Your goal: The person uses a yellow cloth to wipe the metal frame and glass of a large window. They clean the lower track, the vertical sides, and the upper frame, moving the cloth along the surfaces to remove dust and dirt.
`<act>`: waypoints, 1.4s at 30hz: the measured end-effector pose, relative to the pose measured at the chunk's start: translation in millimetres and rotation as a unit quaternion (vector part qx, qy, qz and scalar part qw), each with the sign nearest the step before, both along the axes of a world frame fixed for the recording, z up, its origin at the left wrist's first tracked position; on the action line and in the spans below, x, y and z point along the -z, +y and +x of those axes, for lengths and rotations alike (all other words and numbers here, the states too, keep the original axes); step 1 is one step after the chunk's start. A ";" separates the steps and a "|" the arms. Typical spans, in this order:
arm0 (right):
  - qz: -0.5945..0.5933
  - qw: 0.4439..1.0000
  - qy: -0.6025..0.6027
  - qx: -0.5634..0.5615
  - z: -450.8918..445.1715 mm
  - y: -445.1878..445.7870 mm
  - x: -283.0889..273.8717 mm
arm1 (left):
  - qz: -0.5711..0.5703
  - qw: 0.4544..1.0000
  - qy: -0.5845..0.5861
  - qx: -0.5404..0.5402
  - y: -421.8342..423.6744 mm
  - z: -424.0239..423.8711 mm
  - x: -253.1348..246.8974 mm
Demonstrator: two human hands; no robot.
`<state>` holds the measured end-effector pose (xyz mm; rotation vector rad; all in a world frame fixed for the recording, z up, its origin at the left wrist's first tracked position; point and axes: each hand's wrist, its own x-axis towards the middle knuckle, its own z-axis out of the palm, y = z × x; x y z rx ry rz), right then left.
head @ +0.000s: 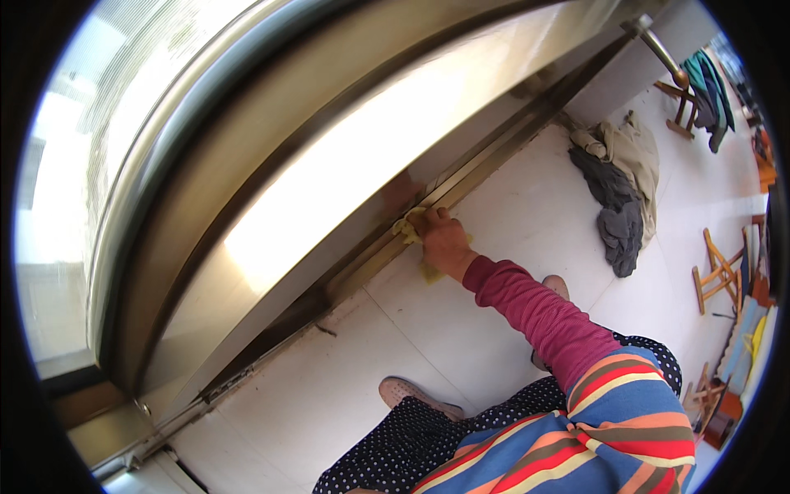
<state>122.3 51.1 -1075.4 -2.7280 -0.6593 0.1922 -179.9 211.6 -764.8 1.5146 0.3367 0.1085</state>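
Observation:
My right hand, at the end of a maroon sleeve, is closed on a crumpled yellow cloth. It presses the cloth onto the metal track that runs along the foot of a large shiny metal door or panel. A loose end of the cloth hangs below the palm, over the pale floor tiles. Only a skin-coloured sliver, perhaps my left hand, shows at the bottom edge; its fingers are hidden.
Grey and beige garments lie heaped on the floor at right. Beyond are folding wooden stools, one with teal cloth over it. A metal door handle juts out at upper right. My shoes stand near the track.

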 end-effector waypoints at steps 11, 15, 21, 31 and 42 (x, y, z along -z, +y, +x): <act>0.026 0.972 -0.090 -0.214 -63.7 98.4 24.1 | -0.002 0.992 -0.106 0.061 4.7 12.0 -7.4; 0.012 0.988 -0.001 -0.157 -37.5 60.2 18.8 | -0.006 0.994 -0.089 0.061 10.2 8.4 -8.6; -0.170 0.978 -0.036 -0.114 -56.0 78.8 27.1 | -0.006 0.984 -0.134 0.118 24.2 5.2 -14.7; 0.010 0.878 0.370 -0.304 -35.1 129.2 -35.0 | -0.078 0.983 -0.107 0.125 22.9 7.9 -29.9; 0.431 0.590 0.670 0.132 -73.7 102.9 -130.6 | -0.516 0.828 -0.035 -0.218 70.4 -5.1 239.5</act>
